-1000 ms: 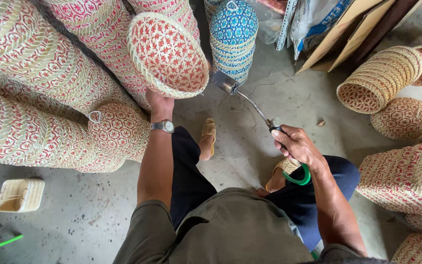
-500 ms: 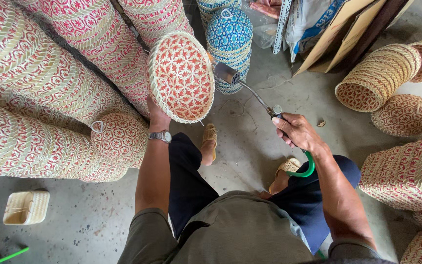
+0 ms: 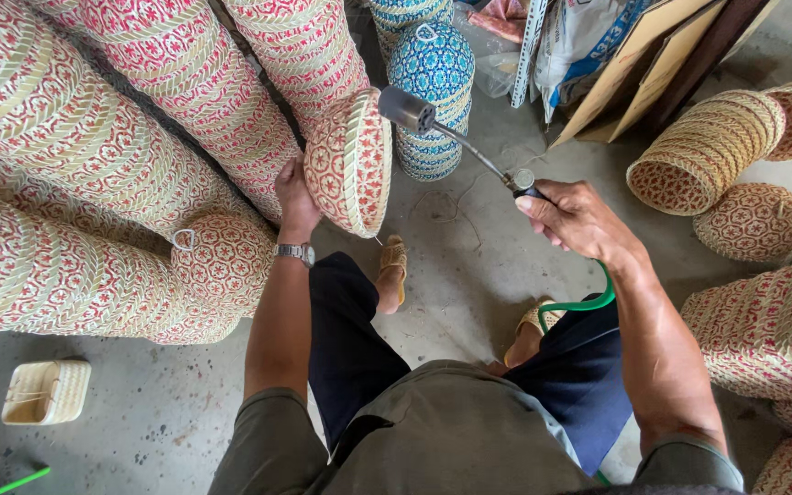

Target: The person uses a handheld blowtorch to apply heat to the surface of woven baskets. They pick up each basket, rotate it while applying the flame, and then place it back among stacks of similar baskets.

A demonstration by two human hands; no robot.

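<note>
Red-and-cream woven basket (image 3: pixel 352 160) is up off the floor, tipped on edge, rim facing right toward the torch nozzle. Left hand (image 3: pixel 296 195) is clamped on its back wall, fingers wrapped round, wristwatch (image 3: pixel 296 251) showing. Right hand (image 3: pixel 577 218) is closed tight on the grip of a gas torch (image 3: pixel 456 137), metal head (image 3: pixel 405 108) just beside the basket's upper rim, nearly touching (no flame I can make out, too small to tell). Green hose (image 3: pixel 588 301) loops down from the torch grip past the knee.

Progress, as a judgement: this basket looks mid-pass, w/ only the top edge being worked and the rest of the rim not yet reached. Long stacks of red baskets (image 3: pixel 130 119) lie to the left, a blue stack (image 3: pixel 431 87) stands behind, more loose natural-coloured ones (image 3: pixel 708 147) at right. Which are finished, can't tell. Concrete floor (image 3: pixel 469 266) below, small cream tray (image 3: pixel 46 391) bottom left.
</note>
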